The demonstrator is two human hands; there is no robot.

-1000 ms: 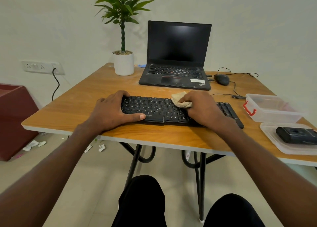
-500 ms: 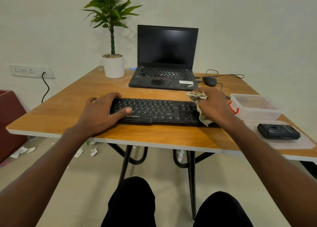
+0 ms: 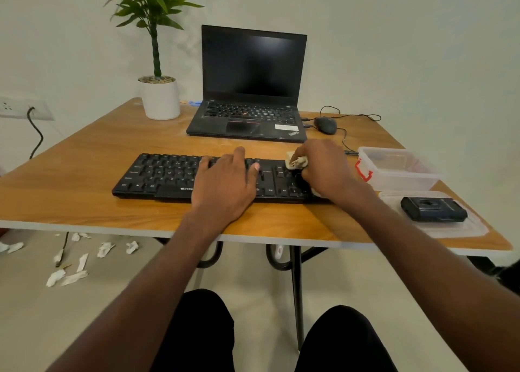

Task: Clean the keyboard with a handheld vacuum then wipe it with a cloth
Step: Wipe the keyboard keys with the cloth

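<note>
Right hand (image 3: pixel 327 169) grips a crumpled beige cloth (image 3: pixel 295 162) on the black keyboard's (image 3: pixel 168 174) right end; left hand (image 3: pixel 225 183) rests flat, fingers relaxed, mid-keyboard.

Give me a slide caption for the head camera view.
Left hand steadies the black keyboard while the right hand wipes its right end with a crumpled cloth.

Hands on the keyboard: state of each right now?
Left hand: open, fingers flat, pressing on the keyboard.
Right hand: closed around a crumpled cloth, held against the keyboard's right end.
</note>
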